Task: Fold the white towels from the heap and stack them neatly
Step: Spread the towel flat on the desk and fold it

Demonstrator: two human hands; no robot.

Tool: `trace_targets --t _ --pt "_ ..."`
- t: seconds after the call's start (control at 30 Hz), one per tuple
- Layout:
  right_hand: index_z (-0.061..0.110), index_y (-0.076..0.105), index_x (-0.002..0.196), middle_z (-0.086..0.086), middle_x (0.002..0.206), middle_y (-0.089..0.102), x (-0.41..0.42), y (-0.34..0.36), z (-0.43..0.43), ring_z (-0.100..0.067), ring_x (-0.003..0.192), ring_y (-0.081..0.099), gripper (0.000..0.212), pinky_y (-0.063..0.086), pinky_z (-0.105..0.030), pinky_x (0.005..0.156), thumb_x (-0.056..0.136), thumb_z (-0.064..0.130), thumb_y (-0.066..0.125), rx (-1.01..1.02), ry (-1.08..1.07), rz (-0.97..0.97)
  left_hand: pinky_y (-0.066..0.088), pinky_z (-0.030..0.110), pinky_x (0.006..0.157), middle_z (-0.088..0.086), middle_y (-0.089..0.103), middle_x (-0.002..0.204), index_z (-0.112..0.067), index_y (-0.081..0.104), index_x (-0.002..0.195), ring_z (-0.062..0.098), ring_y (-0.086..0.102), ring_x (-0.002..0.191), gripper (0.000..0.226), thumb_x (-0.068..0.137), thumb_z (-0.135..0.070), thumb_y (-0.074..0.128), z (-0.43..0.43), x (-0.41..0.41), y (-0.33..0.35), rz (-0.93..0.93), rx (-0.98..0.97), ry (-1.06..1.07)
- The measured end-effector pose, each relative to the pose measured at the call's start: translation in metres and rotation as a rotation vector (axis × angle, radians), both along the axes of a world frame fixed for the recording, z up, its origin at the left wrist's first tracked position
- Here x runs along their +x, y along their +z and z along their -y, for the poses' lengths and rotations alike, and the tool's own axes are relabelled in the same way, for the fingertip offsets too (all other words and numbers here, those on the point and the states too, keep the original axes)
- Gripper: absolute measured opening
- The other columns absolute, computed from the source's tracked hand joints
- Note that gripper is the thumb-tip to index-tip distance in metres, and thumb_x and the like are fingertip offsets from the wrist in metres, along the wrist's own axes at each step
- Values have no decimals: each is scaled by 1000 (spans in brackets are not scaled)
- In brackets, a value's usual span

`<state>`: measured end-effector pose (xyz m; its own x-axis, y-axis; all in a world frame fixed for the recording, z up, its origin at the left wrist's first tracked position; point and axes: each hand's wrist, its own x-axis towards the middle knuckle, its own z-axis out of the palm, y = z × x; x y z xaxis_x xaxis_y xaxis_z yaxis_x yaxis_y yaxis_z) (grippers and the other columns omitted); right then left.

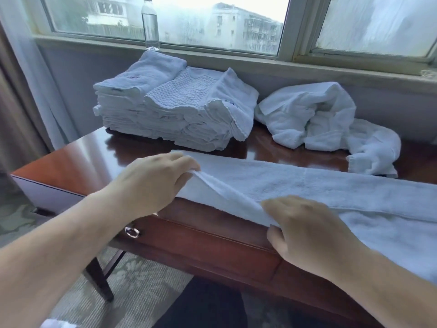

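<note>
A long white towel (307,185) lies flat across the front of the dark wooden desk (78,162) and runs off to the right. My left hand (151,183) pinches its left end, at the far corner. My right hand (307,230) grips the near corner of the same end, at the desk's front edge. That end is lifted slightly off the wood. A stack of folded white towels (175,107) stands at the back left. A heap of unfolded white towels (319,119) lies at the back right.
A clear bottle (150,24) stands on the window sill behind the stack. The desk has a drawer with a metal ring pull (132,232) on its front. A curtain (23,74) hangs at the left. Patterned carpet lies below.
</note>
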<state>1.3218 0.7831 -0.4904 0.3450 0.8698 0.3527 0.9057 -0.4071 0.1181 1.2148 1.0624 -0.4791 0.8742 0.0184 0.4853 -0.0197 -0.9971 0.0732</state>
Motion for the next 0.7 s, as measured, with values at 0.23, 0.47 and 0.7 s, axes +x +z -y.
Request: trace_targets --t 0.23,0.47,0.7 --pt "27 57 95 6 76 57 86 33 -17 -24 77 58 11 40 -33 62 100 34 49 0 -329 -233 48 38 79 -10 59 84 -29 63 95 20 57 92 23 101 -44 48 -42 78 11 -208 -91 198" --pt "32 61 93 11 90 62 148 15 -42 -16 84 60 20 53 -37 75 98 50 54 -22 -399 -374 38 33 71 -7 57 89 -32 56 81 22 57 96 26 95 -53 52 -56 127 -5 -330 -68 390" --pt "31 62 92 10 89 66 167 -15 -49 -15 81 61 25 46 -29 63 96 54 53 28 -401 -363 38 39 94 -3 58 115 -28 61 117 24 50 111 24 95 -34 54 -31 130 -19 -101 208 450"
